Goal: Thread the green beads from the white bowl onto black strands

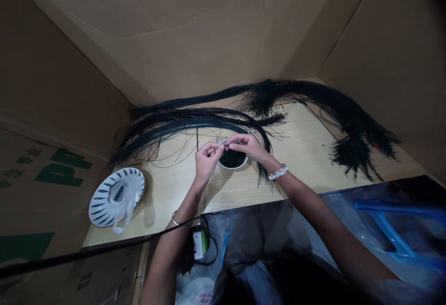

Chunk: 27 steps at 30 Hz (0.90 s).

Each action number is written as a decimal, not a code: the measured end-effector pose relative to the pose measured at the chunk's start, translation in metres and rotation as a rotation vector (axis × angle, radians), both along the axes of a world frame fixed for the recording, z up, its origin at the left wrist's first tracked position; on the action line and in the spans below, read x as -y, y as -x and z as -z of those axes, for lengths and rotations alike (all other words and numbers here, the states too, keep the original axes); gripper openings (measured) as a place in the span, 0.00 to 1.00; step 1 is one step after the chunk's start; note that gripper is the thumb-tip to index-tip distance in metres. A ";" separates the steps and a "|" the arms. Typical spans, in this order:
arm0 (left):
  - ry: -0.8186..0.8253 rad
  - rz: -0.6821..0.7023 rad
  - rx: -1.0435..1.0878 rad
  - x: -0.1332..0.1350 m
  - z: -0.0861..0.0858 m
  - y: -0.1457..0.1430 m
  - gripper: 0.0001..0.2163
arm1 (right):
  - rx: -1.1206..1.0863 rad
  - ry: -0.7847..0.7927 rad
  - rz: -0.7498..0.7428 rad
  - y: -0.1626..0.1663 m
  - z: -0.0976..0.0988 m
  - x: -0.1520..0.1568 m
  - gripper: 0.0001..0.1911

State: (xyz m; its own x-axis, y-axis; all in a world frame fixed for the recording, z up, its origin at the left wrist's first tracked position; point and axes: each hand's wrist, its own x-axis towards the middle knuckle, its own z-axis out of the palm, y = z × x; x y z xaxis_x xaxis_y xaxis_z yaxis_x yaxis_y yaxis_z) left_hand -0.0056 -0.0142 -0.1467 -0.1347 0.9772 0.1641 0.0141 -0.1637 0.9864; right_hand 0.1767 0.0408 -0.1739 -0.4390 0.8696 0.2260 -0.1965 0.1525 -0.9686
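Note:
My left hand (206,158) and my right hand (248,146) meet just above a small white bowl (232,159) filled with tiny dark beads. Both hands pinch closed, fingertips almost touching, on a thin strand too fine to make out clearly. A silver bangle circles my left wrist and a pale beaded bracelet (278,172) my right. Long bundles of dark thin strands (195,120) lie across the wooden table (299,156) behind the bowl, and a tufted bunch (351,149) lies at the right.
A blue-striped white plate (101,205) holding a crumpled clear plastic bag stands at the table's left front. Cardboard walls (195,30) enclose the table on three sides. A small white and green device (198,243) hangs below the table edge. A blue plastic frame (390,230) sits at lower right.

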 end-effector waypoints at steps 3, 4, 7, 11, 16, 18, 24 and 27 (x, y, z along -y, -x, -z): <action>-0.004 -0.009 -0.004 0.001 0.000 -0.001 0.17 | -0.032 0.055 -0.010 0.000 -0.002 0.001 0.15; -0.005 -0.008 -0.005 0.001 0.000 -0.001 0.17 | -0.036 0.064 -0.009 0.000 -0.002 0.002 0.15; -0.018 0.004 -0.014 0.001 0.001 -0.002 0.17 | -0.018 0.040 0.007 0.001 -0.001 0.001 0.15; -0.034 0.015 -0.032 0.000 0.003 -0.001 0.17 | 0.011 -0.034 0.015 0.001 0.002 -0.001 0.13; -0.044 0.017 -0.052 -0.001 0.006 -0.001 0.17 | 0.001 -0.047 0.018 0.001 0.002 0.000 0.13; -0.049 0.014 -0.054 0.000 0.007 -0.002 0.16 | -0.022 -0.027 0.005 0.001 0.001 0.001 0.15; -0.085 0.001 -0.082 0.000 0.009 -0.002 0.14 | -0.054 -0.011 -0.020 0.002 0.002 0.001 0.17; -0.095 -0.004 -0.099 0.001 0.010 -0.002 0.14 | -0.063 0.000 -0.023 0.002 0.002 0.001 0.17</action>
State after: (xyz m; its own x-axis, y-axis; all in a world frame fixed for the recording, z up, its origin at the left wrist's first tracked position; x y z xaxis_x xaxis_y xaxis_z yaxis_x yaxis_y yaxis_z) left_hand -0.0038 -0.0155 -0.1564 -0.1174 0.9560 0.2687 0.1118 -0.2562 0.9601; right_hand 0.1745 0.0398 -0.1756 -0.4435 0.8596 0.2537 -0.2604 0.1472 -0.9542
